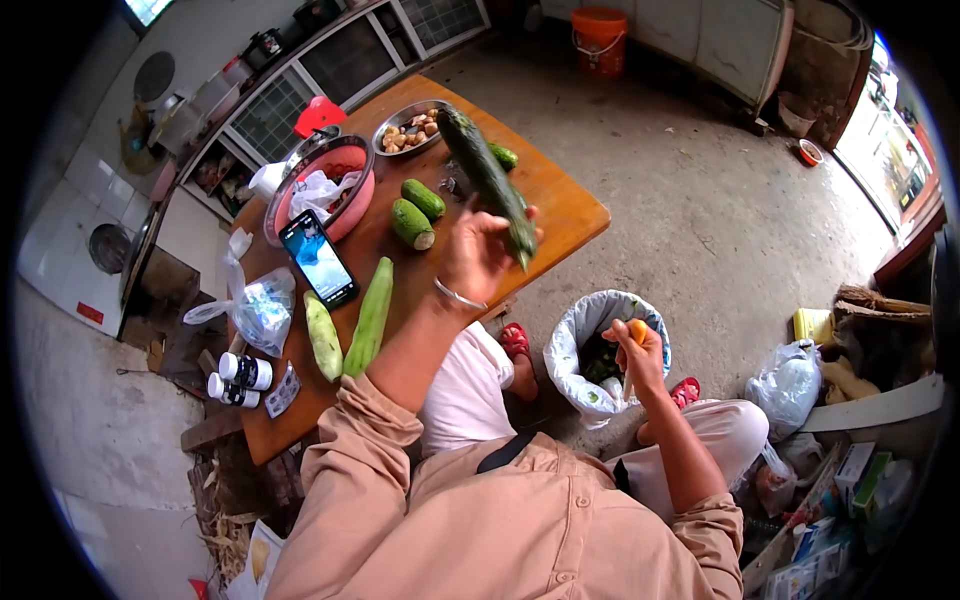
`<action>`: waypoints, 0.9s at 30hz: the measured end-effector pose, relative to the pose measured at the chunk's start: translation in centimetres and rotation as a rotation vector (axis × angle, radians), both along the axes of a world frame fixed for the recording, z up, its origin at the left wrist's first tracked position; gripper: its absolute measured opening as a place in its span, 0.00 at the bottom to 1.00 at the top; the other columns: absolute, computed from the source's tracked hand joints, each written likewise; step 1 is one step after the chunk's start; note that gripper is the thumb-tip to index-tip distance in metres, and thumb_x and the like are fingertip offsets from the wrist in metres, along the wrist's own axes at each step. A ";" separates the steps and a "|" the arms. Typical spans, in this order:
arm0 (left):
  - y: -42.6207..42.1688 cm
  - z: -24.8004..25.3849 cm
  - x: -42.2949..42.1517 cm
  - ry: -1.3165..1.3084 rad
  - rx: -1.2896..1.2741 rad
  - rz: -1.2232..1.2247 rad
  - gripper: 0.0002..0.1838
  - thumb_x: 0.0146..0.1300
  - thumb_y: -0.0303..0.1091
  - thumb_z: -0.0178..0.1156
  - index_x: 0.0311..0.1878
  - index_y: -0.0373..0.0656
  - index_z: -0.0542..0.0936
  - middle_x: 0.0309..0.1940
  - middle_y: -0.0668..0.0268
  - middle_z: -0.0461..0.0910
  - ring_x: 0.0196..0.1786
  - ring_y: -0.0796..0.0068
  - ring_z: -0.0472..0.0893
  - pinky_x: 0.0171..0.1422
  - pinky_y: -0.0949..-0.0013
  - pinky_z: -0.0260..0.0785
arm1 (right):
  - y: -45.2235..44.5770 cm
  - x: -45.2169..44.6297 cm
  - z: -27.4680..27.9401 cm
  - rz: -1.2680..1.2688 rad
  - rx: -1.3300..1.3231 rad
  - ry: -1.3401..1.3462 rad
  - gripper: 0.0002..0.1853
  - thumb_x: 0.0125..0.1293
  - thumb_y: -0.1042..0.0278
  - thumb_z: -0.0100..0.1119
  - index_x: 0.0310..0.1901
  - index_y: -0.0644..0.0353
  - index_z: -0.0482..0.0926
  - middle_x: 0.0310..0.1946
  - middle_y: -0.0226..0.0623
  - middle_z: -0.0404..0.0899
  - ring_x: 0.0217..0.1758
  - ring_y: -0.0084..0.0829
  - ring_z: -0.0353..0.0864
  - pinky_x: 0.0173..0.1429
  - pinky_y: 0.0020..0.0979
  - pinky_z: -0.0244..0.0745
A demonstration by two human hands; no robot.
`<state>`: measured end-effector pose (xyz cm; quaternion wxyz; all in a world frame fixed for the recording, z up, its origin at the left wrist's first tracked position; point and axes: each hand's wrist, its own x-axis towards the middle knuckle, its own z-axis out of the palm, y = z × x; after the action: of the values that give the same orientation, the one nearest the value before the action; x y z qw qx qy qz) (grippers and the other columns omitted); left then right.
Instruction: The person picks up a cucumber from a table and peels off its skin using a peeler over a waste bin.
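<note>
My left hand (478, 250) is raised over the table's near edge, its fingers closed round the lower end of a long dark green gourd (482, 170). That gourd tilts up and away to the left. Above the lined waste bin (560, 350), my right hand (645, 362) is closed on an orange-handled peeler (637, 328), whose blade I cannot make out clearly. Dark green scraps (598, 360) lie inside the bin. On the table, a long pale green peeled gourd (372, 315) lies beside a shorter pale one (323, 337). Two stubby green gourds (412, 224) rest further back.
The wooden table (560, 205) bears a lit phone (318, 258), a pink basin (352, 205), a metal bowl (392, 142) of brownish pieces, a knotted plastic bag (265, 310) and two white bottles (245, 371). An orange bucket (600, 45) stands at the back; bags and boxes crowd the right.
</note>
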<state>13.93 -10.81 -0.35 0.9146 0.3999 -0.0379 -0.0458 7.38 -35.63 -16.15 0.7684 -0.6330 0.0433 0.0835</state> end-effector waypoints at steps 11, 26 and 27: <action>-9.4 -4.8 -7.6 0.187 0.177 -0.546 0.25 0.72 0.56 0.42 0.52 0.41 0.71 0.35 0.63 0.77 0.30 0.79 0.78 0.32 0.78 0.72 | -1.8 0.9 0.4 -0.186 0.304 -0.004 0.13 0.71 0.57 0.53 0.34 0.58 0.74 0.21 0.29 0.77 0.11 0.11 0.59 0.15 0.16 0.52; -7.6 -18.6 -6.3 0.644 0.125 -0.552 0.24 0.68 0.58 0.49 0.51 0.46 0.74 0.42 0.65 0.80 0.38 0.77 0.81 0.36 0.71 0.78 | -2.6 -0.2 2.2 -0.376 0.468 -0.120 0.17 0.72 0.55 0.51 0.27 0.53 0.67 0.17 0.30 0.70 0.13 0.14 0.60 0.16 0.18 0.52; -7.7 -18.9 -5.9 0.623 0.135 -0.560 0.24 0.68 0.59 0.49 0.49 0.47 0.75 0.41 0.67 0.81 0.37 0.78 0.80 0.34 0.72 0.77 | -2.5 -0.3 2.3 -0.345 0.489 -0.116 0.17 0.72 0.52 0.51 0.29 0.54 0.68 0.18 0.31 0.70 0.14 0.16 0.61 0.16 0.18 0.53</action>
<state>8.05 -18.48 -19.21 0.8064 0.4002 0.1361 -0.4137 7.07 -38.17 -13.84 0.9020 -0.4164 0.0846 -0.0766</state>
